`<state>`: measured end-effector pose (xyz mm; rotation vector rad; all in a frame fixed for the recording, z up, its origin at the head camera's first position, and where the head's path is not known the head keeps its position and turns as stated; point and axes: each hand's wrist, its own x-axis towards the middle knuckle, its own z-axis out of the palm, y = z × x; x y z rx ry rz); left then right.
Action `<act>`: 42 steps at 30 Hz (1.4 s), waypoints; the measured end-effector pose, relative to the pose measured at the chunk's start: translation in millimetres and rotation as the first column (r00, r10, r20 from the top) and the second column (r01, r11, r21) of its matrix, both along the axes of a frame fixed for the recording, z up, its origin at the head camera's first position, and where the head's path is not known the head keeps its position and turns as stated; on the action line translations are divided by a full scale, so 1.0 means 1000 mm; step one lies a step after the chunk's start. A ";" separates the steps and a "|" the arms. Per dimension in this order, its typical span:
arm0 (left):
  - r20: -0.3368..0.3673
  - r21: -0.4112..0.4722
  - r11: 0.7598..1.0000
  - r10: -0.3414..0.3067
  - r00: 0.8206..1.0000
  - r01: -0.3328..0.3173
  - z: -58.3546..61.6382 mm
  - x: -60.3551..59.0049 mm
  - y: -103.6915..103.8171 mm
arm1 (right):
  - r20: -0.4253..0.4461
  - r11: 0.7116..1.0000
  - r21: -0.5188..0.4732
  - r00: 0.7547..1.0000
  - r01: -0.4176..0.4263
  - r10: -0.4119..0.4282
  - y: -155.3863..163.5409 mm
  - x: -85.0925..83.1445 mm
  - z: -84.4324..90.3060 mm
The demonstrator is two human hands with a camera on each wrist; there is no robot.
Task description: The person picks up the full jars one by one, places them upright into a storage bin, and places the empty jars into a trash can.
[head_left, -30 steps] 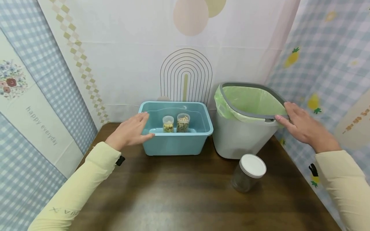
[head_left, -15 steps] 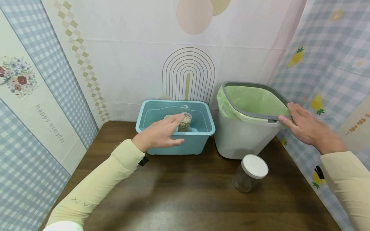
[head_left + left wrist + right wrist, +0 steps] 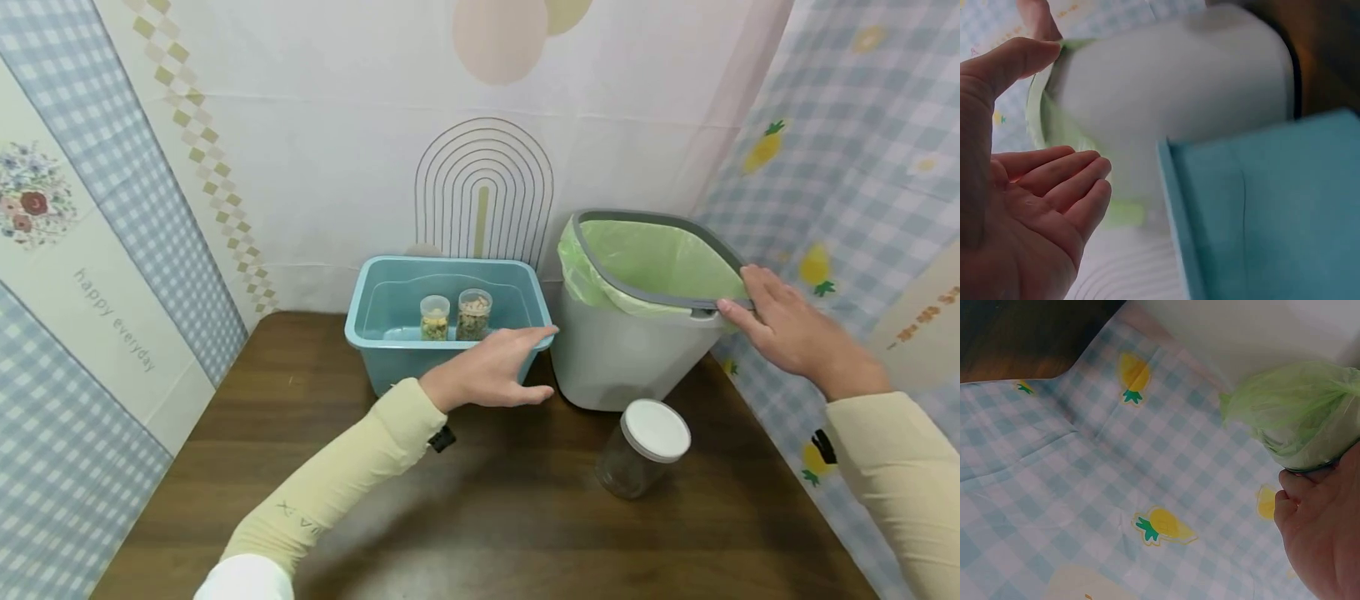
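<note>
Pastel cloth walls close around my dark wooden table (image 3: 487,517). At two o'clock on it stands the white bin (image 3: 622,358) with its green liner (image 3: 652,258); my right hand (image 3: 787,333) rests on the grey rim, fingers curled over the edge. At twelve o'clock sits the blue tub (image 3: 390,333) holding two small jars (image 3: 456,315) of dried food. My left hand (image 3: 491,375) hovers in front of the tub's right corner, fingers straight and loosely together, gripping nothing. Smallest out front, at three o'clock from that hand, the white-lidded jar (image 3: 643,450) stands near the bin's base.
</note>
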<state>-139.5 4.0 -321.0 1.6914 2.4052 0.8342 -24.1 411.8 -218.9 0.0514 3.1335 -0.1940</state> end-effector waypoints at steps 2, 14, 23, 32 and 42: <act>0.000 0.008 1.000 -0.021 1.000 0.021 -0.005 0.004 0.013 | -0.006 1.000 -0.008 1.000 0.001 -0.001 0.002 0.002 0.000; 0.070 0.058 0.997 -0.058 0.996 0.054 -0.049 0.019 0.079 | -0.036 1.000 0.017 0.999 -0.019 0.020 0.002 -0.009 0.014; 0.243 0.075 0.997 -0.050 0.969 0.033 -0.084 0.032 0.115 | 0.010 1.000 0.015 1.000 0.005 -0.005 0.004 -0.007 0.006; 0.204 0.117 0.993 -0.025 0.979 0.000 -0.094 0.052 0.138 | -0.004 1.000 0.006 1.000 -0.001 0.001 0.001 -0.005 0.000; 0.290 0.201 0.977 0.003 0.957 -0.064 -0.097 0.059 0.143 | -0.003 1.000 -0.007 1.000 0.017 -0.017 0.001 -0.004 -0.001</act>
